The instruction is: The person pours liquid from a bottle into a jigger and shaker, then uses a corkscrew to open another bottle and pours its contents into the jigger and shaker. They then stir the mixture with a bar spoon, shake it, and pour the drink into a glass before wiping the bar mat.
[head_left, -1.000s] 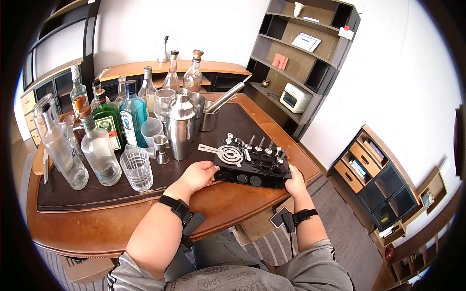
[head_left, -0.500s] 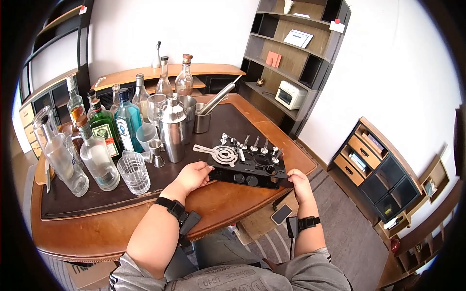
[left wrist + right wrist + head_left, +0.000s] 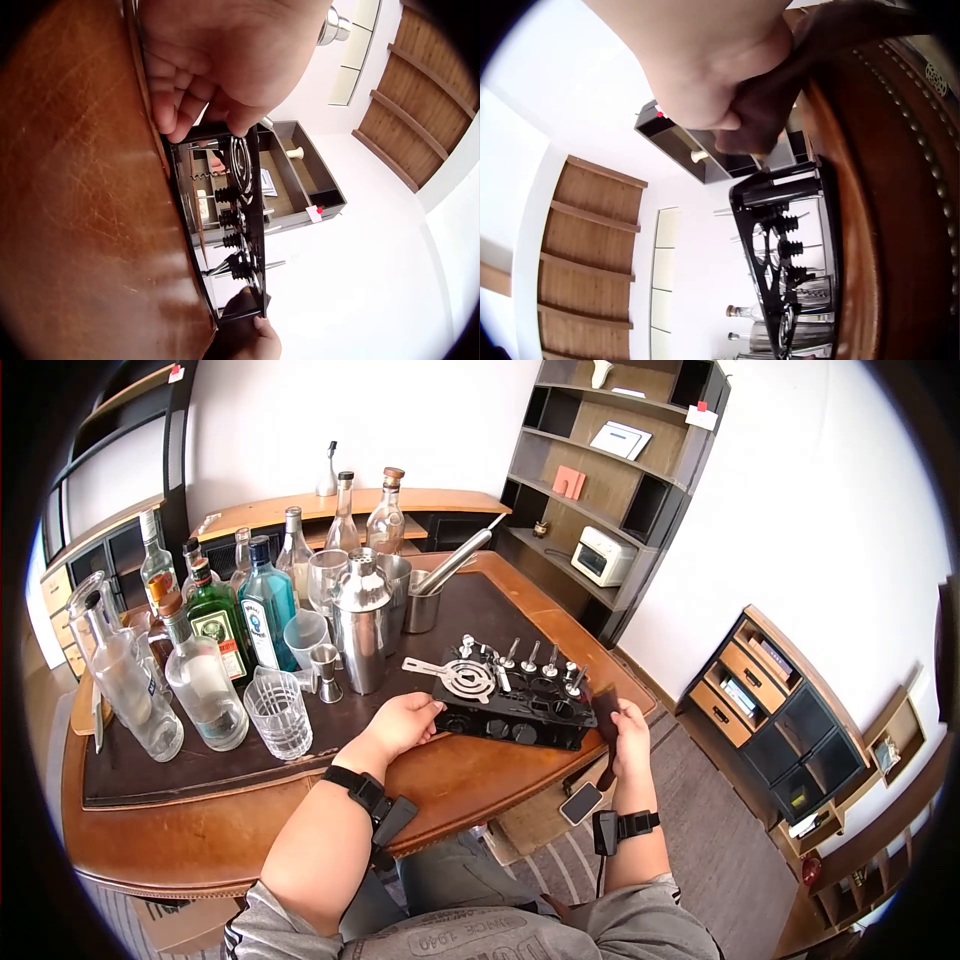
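A black bar-tool rack (image 3: 515,731) sits at the front right of the desk. On its top lie a flat metal strainer (image 3: 466,680) and several metal pourers (image 3: 551,663) standing in holes. My left hand (image 3: 405,722) grips the rack's left end, thumb above and fingers lower down, as the left wrist view shows. At the other end, my right hand (image 3: 630,737) holds a dark brown cloth (image 3: 605,712) between thumb and fingers. In the right wrist view the cloth (image 3: 769,112) hangs close by the rack's end (image 3: 780,191).
Left of the rack stand a cocktail shaker (image 3: 362,630), a jigger (image 3: 326,675), a cut-glass tumbler (image 3: 278,718) and several bottles (image 3: 207,690). Behind is a metal cup (image 3: 423,612) with tools. The leather desk's edge (image 3: 450,805) runs close before me; a phone (image 3: 581,803) lies lower down.
My right hand has let go of the rack's right end, moved slightly outward, and now holds the brown cloth there. My left hand has stayed on the rack's left end.
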The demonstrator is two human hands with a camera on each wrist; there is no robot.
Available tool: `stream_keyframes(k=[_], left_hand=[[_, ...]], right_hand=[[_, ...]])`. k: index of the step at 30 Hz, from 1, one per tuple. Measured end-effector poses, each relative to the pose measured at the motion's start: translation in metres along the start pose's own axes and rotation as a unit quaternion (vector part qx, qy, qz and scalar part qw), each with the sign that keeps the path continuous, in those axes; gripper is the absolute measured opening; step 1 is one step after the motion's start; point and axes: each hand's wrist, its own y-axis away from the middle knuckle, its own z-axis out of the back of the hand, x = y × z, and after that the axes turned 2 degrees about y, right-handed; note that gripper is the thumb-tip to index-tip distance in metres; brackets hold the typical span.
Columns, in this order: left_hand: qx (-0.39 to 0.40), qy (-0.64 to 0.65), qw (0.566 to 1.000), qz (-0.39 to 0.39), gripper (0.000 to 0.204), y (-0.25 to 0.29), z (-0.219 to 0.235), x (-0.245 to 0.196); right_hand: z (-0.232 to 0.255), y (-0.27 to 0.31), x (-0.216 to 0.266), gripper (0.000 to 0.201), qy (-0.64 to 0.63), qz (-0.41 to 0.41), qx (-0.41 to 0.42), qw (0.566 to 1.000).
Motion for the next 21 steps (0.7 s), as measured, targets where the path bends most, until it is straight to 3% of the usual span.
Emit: stream_keyframes(k=[1, 4, 7, 10, 16, 21], left_hand=[[-0.003, 0.005, 1.000, 0.000, 0.024, 0.000, 0.000, 0.000], [-0.003, 0.004, 1.000, 0.002, 0.024, 0.001, -0.001, -0.001], [-0.005, -0.005, 1.000, 0.003, 0.024, 0.003, -0.001, -0.003], [-0.001, -0.005, 1.000, -0.003, 0.025, -0.001, 0.000, 0.001], [0.006, -0.016, 1.000, -0.013, 0.026, 0.000, 0.000, 0.001], [0.004, -0.023, 1.000, -0.014, 0.026, -0.003, 0.000, 0.004]], right_hand=[[-0.003, -0.003, -0.006, 0.026, 0.045, -0.021, 0.053, 0.997], [-0.026, 0.005, 0.000, 0.026, 0.225, 0.016, 0.135, 0.965], [-0.030, 0.002, -0.002, 0.024, 0.248, 0.083, 0.164, 0.951], [-0.028, 0.009, 0.006, 0.022, 0.149, 0.002, 0.155, 0.977], [0.023, -0.012, -0.021, 0.022, 0.168, 0.013, 0.217, 0.962], [0.016, -0.013, -0.019, 0.022, 0.218, 0.040, 0.160, 0.962]])
